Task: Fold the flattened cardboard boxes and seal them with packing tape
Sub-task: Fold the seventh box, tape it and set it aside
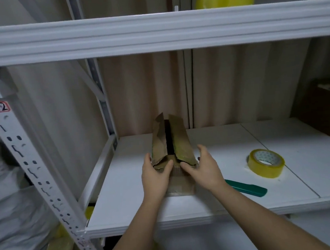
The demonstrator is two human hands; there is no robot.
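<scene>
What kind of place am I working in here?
Probably a stockroom or packing area: white slotted metal shelving labelled 3-2, yellow packing tape rolls, and a brown cardboard box being folded.

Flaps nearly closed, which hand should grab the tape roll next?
Right hand: the tape roll lies on the shelf to its right, nearer than the left hand, which can hold the box.
</scene>
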